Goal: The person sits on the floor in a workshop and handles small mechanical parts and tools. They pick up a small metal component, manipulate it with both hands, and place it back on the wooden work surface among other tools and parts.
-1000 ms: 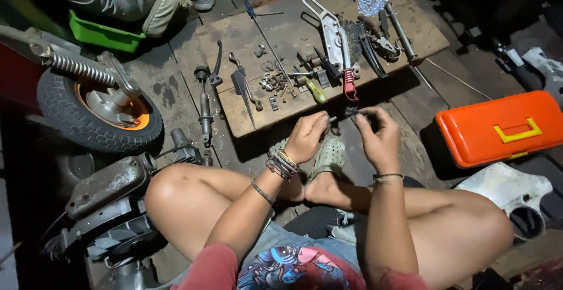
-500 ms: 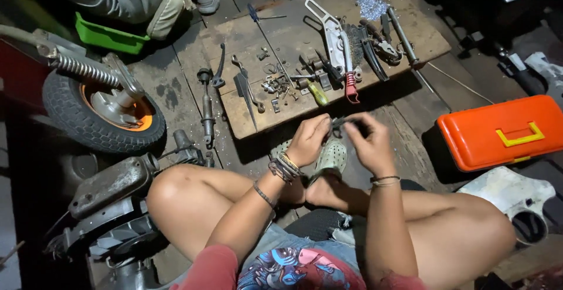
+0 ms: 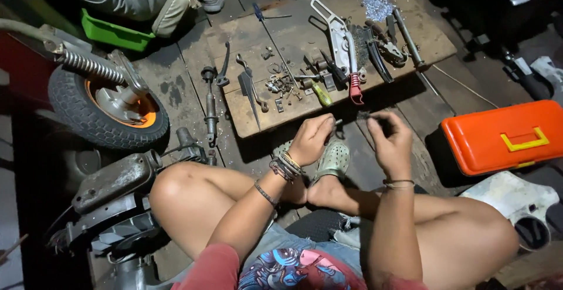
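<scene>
Fingers of the left hand [image 3: 312, 139] and right hand [image 3: 389, 142] pinch a small dark metal part [image 3: 365, 116]; probably light, stiff, fiddly, best held by its ends.

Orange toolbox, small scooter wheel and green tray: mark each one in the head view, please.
Orange toolbox [image 3: 498, 137], head view: point on the lid's flat top.
Small scooter wheel [image 3: 76, 111], head view: point on the black tyre tread.
Green tray [image 3: 114, 34], head view: point on its front wall.
</scene>
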